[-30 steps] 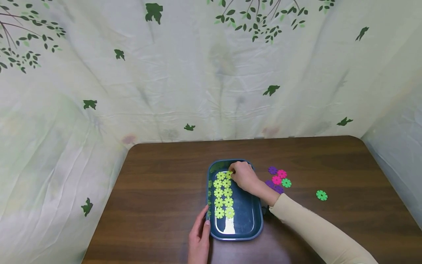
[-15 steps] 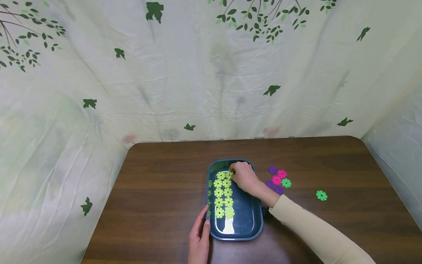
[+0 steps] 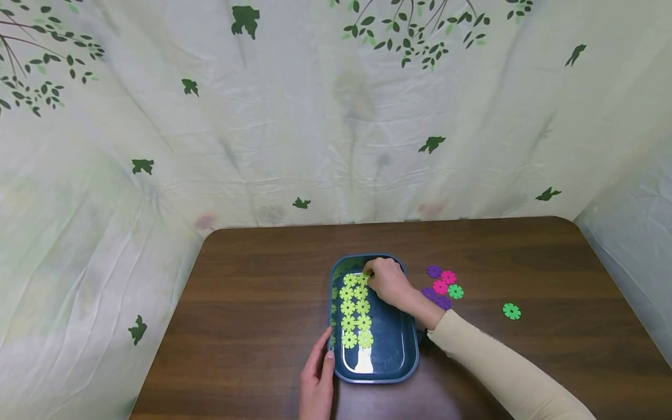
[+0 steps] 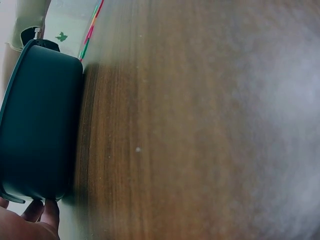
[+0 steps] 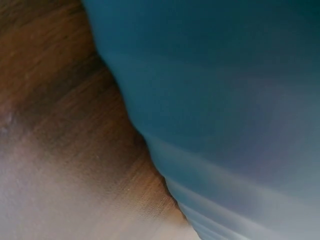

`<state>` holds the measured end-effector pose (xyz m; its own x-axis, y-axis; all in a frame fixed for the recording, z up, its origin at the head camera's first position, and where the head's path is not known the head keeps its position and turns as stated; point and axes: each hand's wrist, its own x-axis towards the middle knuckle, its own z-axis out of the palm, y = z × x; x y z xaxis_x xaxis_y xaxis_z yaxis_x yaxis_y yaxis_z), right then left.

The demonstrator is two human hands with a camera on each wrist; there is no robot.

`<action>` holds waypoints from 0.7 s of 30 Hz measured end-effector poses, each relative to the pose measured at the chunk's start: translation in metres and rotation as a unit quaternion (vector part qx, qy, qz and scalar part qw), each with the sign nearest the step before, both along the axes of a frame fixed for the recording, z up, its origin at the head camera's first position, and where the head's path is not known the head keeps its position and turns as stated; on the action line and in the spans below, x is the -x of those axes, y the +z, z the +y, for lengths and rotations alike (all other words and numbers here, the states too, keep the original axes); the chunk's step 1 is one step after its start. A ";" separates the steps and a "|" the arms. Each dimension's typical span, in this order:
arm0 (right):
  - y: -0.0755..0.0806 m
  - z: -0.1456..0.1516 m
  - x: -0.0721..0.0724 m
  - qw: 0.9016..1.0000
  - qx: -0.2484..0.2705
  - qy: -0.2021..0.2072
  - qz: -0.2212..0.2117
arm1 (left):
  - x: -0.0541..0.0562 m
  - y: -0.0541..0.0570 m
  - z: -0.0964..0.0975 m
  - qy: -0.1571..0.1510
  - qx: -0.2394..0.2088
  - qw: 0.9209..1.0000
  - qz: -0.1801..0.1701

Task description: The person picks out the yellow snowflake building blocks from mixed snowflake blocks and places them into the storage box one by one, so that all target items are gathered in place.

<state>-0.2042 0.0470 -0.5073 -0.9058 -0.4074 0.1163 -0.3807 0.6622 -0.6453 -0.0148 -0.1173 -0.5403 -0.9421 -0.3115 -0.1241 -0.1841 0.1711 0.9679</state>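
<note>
A deep blue tray [image 3: 391, 350] stands on the table, two columns of yellow-green flower-shaped pieces [image 3: 349, 307] laid flat along its left half. Inside its far end, my right hand [image 3: 389, 280] pinches the flower piece [image 3: 362, 279] at the top of the right column, the fingertips partly covering it. My left hand [image 3: 317, 373] rests against the tray's left outer wall with fingers fairly straight, thumb near the rim. The left wrist view shows those fingers [image 4: 49, 215] at the tray's dark wall [image 4: 42, 120]. Only the blurred tray side [image 5: 175, 110] fills the right wrist view.
Right of the tray lies a loose group of purple [image 3: 434, 272], pink [image 3: 448, 277] and green [image 3: 455, 291] flower pieces, some partly behind the right forearm. One green flower piece [image 3: 511, 311] lies farther right. A leaf-printed cloth [image 3: 325, 128] hangs behind the brown table [image 3: 252, 303].
Almost nothing moves. The right fingertips shift very slightly at the top flower piece; the left hand and the tray stay in place.
</note>
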 end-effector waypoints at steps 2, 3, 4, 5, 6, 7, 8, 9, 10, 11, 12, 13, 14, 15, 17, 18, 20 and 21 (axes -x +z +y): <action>0.000 0.000 0.000 1.000 0.001 0.000 -0.001 | 0.000 0.000 0.000 0.000 -0.001 1.000 -0.003; -0.001 0.000 0.000 1.000 0.001 0.000 -0.001 | 0.000 0.000 0.000 0.000 0.000 1.000 -0.005; 0.000 0.000 0.000 1.000 0.001 -0.001 -0.001 | -0.001 0.001 0.000 0.000 0.000 1.000 -0.006; -0.001 0.000 0.000 1.000 0.001 -0.002 -0.001 | -0.001 0.001 0.000 0.000 0.001 1.000 -0.007; -0.001 -0.001 0.000 1.000 0.000 -0.002 -0.001 | -0.001 0.001 0.000 0.000 0.002 1.000 -0.007; -0.001 -0.001 0.000 1.000 0.000 -0.003 0.000 | -0.001 0.001 0.000 0.000 0.002 1.000 -0.007; 0.000 -0.001 0.000 1.000 0.000 -0.002 0.000 | -0.001 0.001 0.000 0.000 0.002 1.000 -0.007; 0.000 -0.001 0.000 1.000 0.000 -0.002 -0.001 | -0.001 0.001 0.000 0.000 0.002 1.000 -0.007; 0.001 -0.001 0.000 1.000 0.001 -0.001 -0.002 | -0.001 0.001 0.000 0.000 0.001 1.000 -0.007; 0.001 -0.001 0.000 1.000 0.000 0.000 -0.002 | -0.001 0.001 0.000 0.000 0.001 1.000 -0.006; 0.001 0.000 0.000 1.000 0.000 0.000 -0.003 | -0.001 0.001 0.000 0.000 0.001 1.000 -0.006; 0.002 0.000 0.000 1.000 0.001 0.001 -0.005 | -0.001 0.001 0.000 0.000 0.001 1.000 -0.006; 0.002 0.000 -0.001 1.000 0.001 0.001 -0.006 | -0.001 0.000 0.000 -0.001 0.002 1.000 -0.006; 0.002 0.000 -0.001 1.000 0.000 0.001 -0.006 | -0.001 0.000 0.000 -0.001 0.003 1.000 -0.007; 0.002 0.000 0.000 1.000 -0.001 0.000 -0.008 | -0.001 0.001 0.000 -0.002 0.005 1.000 -0.008; 0.002 0.000 0.000 1.000 -0.001 0.000 -0.008 | -0.001 0.001 0.000 -0.002 0.005 1.000 -0.008; 0.003 0.000 0.000 1.000 -0.002 0.001 -0.005 | -0.001 0.001 0.000 -0.002 0.003 1.000 -0.008; 0.003 0.000 0.000 1.000 -0.003 0.002 -0.004 | -0.001 0.001 0.000 -0.002 0.004 1.000 -0.008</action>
<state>-0.2038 0.0472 -0.5041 -0.9055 -0.4108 0.1063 -0.3772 0.6647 -0.6449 -0.0140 -0.1173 -0.5391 -0.9414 -0.3083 -0.1368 -0.1987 0.1791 0.9636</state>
